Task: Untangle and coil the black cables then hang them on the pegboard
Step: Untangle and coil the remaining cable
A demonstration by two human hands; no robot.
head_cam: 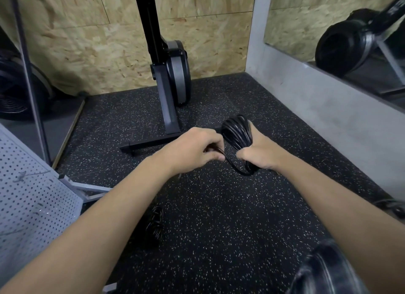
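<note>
My right hand (260, 153) grips a coiled black cable (237, 133) around its middle, with loops sticking out above and below the fist. A loose strand runs from the bottom of that coil to my left hand (195, 150), which pinches the strand between thumb and fingers. Both hands are held above the floor, close together. A second bundle of black cable (154, 224) lies on the floor beneath my left forearm. The grey pegboard (32, 197) stands at the left edge, with a few small hooks on it.
An upright black-and-grey exercise machine (173, 74) with a crossbar foot (151, 142) stands just beyond my hands. The floor (219, 217) is speckled black rubber. A concrete ledge with a mirror (328, 107) runs along the right. A fan (15, 90) sits far left.
</note>
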